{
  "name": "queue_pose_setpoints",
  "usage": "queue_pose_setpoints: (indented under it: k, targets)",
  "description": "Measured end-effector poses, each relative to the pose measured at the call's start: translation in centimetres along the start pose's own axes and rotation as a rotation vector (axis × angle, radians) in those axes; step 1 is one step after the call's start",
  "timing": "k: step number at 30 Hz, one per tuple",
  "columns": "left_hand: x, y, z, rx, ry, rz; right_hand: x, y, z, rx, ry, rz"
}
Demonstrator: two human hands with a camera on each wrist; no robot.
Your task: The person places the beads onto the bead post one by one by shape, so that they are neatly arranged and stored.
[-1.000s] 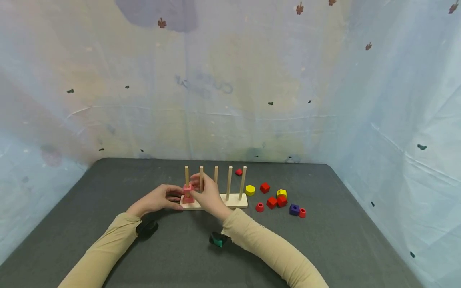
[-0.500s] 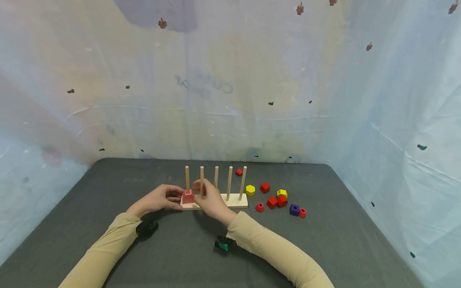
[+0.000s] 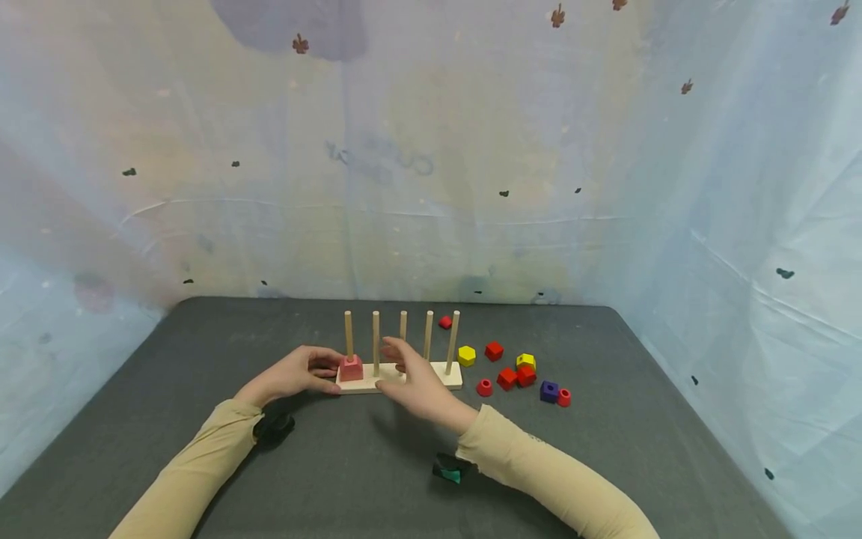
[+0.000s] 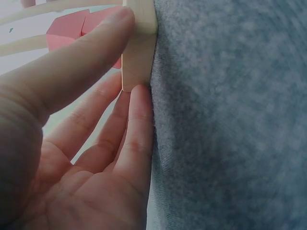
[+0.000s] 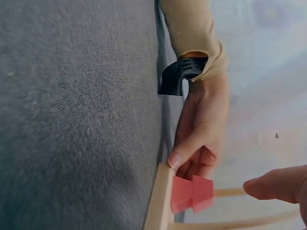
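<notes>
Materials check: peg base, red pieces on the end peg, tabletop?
Peg base: likely unpainted wood; pale, matte, natural tan tone.
Red pieces: possibly painted or dyed wood, plastic not ruled out; even colour, flat faces, little gloss.
Tabletop: looks cloth-covered; dark grey, matte, woven texture in the right wrist view.

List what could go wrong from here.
The right hand, close to the pegs, might bump one on leaving. The left hand holds only one end of the wooden base, so a knock may swing the other. Grabbing the purple cube could nudge the red piece close beside it.
</notes>
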State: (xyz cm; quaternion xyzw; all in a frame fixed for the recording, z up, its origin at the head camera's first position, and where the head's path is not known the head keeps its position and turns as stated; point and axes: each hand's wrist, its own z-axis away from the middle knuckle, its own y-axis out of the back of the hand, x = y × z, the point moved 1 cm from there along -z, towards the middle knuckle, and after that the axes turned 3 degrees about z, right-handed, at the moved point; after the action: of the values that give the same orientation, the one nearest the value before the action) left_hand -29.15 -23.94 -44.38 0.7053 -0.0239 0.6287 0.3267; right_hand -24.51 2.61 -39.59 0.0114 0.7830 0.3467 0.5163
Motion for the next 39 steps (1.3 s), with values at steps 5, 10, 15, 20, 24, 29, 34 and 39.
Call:
queue_pose_setpoints:
  k: [5,10,15,20,24,29,34,39]
  targets:
    - [0.1,0.0,0.0,-0.002,0.004,-0.010,0.2,1.8,1.4,0.033,0.021,-0.024]
    - [0.3,0.0,0.2,-0.001,0.007,-0.017,0.5,4.2,2.8,0.040,0.022,-0.052]
    - [0.3,0.0,0.2,-0.005,0.011,-0.015,-0.7,6.9,4.8,0.037,0.011,-0.019]
    - [0.3,0.0,0.3,-0.004,0.008,-0.016,-1.0,9.5,6.4,0.067,-0.026,0.037]
    - [0.2,0.2,0.4,0.001,0.010,-0.015,0.4,10.7,7.2,0.086,-0.076,0.045]
    - [0.1,0.3,0.4,0.005,0.009,-0.025,3.4,11.4,7.8,0.114,-0.139,0.053]
    - [-0.1,0.2,0.3,0.001,0.006,-0.011,7.3,11.5,8.0,0.126,-0.170,0.045]
    - [0.1,0.2,0.3,0.002,0.014,-0.015,8.5,11.5,8.2,0.100,-0.157,0.083]
